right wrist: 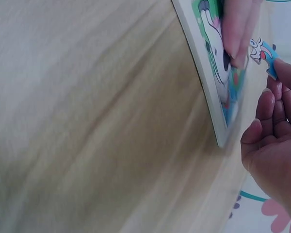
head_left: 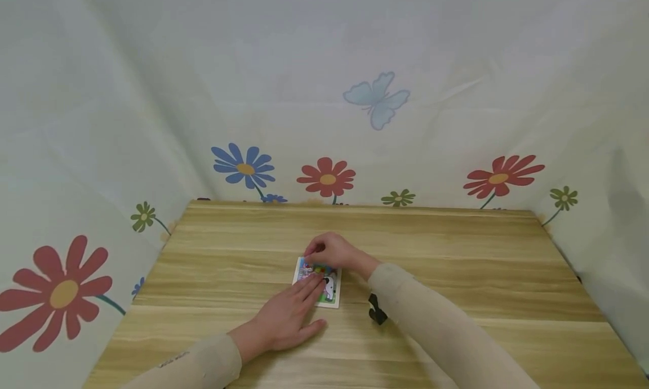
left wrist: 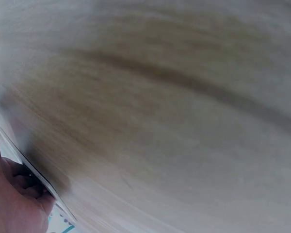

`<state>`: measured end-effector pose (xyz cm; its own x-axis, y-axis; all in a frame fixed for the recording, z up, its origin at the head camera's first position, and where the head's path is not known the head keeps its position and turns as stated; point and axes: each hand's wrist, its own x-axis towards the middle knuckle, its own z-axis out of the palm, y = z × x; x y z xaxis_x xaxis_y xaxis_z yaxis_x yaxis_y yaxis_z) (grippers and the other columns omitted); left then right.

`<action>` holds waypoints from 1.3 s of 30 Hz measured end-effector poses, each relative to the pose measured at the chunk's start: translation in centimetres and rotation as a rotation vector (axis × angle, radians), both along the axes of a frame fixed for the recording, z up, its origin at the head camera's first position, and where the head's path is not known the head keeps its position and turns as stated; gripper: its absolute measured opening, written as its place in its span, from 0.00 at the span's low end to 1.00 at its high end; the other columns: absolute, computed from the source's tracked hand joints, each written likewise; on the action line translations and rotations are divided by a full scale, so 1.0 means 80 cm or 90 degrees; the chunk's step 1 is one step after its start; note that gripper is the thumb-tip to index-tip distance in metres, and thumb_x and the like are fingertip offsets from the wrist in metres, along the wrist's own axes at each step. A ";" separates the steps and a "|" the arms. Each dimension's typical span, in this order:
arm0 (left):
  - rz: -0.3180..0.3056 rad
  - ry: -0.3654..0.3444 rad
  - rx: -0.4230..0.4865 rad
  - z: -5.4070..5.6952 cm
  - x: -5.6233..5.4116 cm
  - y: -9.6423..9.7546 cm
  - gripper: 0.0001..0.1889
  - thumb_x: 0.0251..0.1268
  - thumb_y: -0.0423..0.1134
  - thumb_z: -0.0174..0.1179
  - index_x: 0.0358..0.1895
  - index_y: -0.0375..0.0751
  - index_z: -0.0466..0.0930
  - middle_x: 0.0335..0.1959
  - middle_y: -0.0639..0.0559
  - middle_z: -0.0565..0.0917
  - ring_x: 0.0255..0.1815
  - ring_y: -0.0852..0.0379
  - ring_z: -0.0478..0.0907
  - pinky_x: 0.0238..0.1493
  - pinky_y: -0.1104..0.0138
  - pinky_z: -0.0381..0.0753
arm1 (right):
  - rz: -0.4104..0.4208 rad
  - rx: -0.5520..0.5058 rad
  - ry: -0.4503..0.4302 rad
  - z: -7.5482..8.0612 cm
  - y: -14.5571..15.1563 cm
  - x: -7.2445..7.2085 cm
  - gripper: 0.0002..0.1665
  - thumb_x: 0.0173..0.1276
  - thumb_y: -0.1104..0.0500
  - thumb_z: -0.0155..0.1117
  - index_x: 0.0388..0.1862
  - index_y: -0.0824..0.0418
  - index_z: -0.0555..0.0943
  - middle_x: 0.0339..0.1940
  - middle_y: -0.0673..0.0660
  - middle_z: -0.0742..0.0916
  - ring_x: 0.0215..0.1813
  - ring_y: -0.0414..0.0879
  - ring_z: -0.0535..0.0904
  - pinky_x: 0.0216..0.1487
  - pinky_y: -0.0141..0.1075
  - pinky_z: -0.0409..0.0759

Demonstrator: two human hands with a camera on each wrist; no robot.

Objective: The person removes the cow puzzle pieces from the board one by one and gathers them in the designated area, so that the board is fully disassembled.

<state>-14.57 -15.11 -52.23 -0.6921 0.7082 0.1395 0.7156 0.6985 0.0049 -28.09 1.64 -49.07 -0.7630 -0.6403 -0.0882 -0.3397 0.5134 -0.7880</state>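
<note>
A small picture puzzle board (head_left: 330, 305) with a white rim and a colourful printed scene lies on the wooden table. My left hand (head_left: 289, 316) rests its straight fingers on the picture, thumb spread off toward the table. In the right wrist view, the left fingers (right wrist: 236, 31) press near a white cartoon animal on the board. My right hand (head_left: 332, 251) is over the board's far edge. Between its thumb and finger it pinches a blue-and-white puzzle piece (right wrist: 266, 56), lifted off the board. The left wrist view catches only the left hand (left wrist: 19, 206) beside the board's thin edge (left wrist: 36, 172).
A black object (head_left: 376, 310) lies by the right forearm, partly covered by the sleeve. The wooden table (head_left: 228, 237) reaches back to a pale hanging cloth (head_left: 284, 96) printed with flowers and a butterfly.
</note>
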 end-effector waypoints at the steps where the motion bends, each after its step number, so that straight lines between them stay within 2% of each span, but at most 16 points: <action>1: 0.000 -0.001 0.000 0.000 0.000 0.000 0.40 0.70 0.63 0.37 0.72 0.32 0.54 0.73 0.39 0.55 0.73 0.46 0.50 0.69 0.55 0.56 | 0.000 0.003 -0.002 0.001 0.002 -0.001 0.04 0.63 0.54 0.66 0.35 0.52 0.84 0.32 0.45 0.84 0.35 0.40 0.77 0.39 0.32 0.77; 7: 0.006 -0.010 0.008 0.000 0.000 0.002 0.40 0.69 0.62 0.39 0.72 0.33 0.54 0.73 0.40 0.56 0.73 0.46 0.50 0.69 0.55 0.56 | 0.018 0.023 -0.012 0.013 0.021 -0.012 0.04 0.64 0.52 0.66 0.35 0.50 0.83 0.32 0.45 0.84 0.37 0.41 0.77 0.41 0.33 0.77; 17: 0.021 -0.023 0.018 0.000 0.002 0.004 0.40 0.69 0.62 0.39 0.72 0.34 0.55 0.73 0.41 0.56 0.73 0.47 0.51 0.69 0.56 0.56 | 0.022 0.033 -0.021 0.036 0.071 -0.028 0.05 0.64 0.55 0.66 0.35 0.55 0.84 0.32 0.47 0.84 0.35 0.43 0.76 0.39 0.35 0.76; 23: 0.032 -0.026 0.016 0.003 0.004 0.006 0.40 0.69 0.63 0.38 0.73 0.34 0.54 0.73 0.41 0.56 0.73 0.46 0.51 0.69 0.56 0.56 | 0.020 0.019 -0.029 0.039 0.100 -0.037 0.04 0.64 0.58 0.66 0.35 0.58 0.84 0.32 0.49 0.85 0.37 0.45 0.77 0.41 0.36 0.76; 30: 0.048 -0.039 0.028 -0.004 0.002 0.007 0.40 0.69 0.63 0.39 0.73 0.34 0.52 0.74 0.41 0.53 0.74 0.46 0.49 0.70 0.55 0.55 | 0.015 0.027 -0.041 0.041 0.135 -0.041 0.04 0.64 0.61 0.65 0.35 0.61 0.83 0.32 0.51 0.85 0.35 0.44 0.75 0.41 0.36 0.75; 39: 0.044 -0.023 0.036 -0.007 0.002 0.010 0.40 0.69 0.62 0.40 0.73 0.33 0.53 0.74 0.40 0.54 0.74 0.45 0.50 0.70 0.55 0.55 | 0.018 0.055 -0.011 0.033 0.164 -0.045 0.04 0.63 0.62 0.65 0.34 0.62 0.83 0.32 0.53 0.85 0.35 0.44 0.76 0.39 0.36 0.76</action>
<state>-14.41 -14.31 -52.81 -0.7447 0.6499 0.1519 0.6641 0.7442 0.0717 -31.72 14.79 -46.42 -0.7427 -0.6509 -0.1576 -0.3414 0.5704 -0.7470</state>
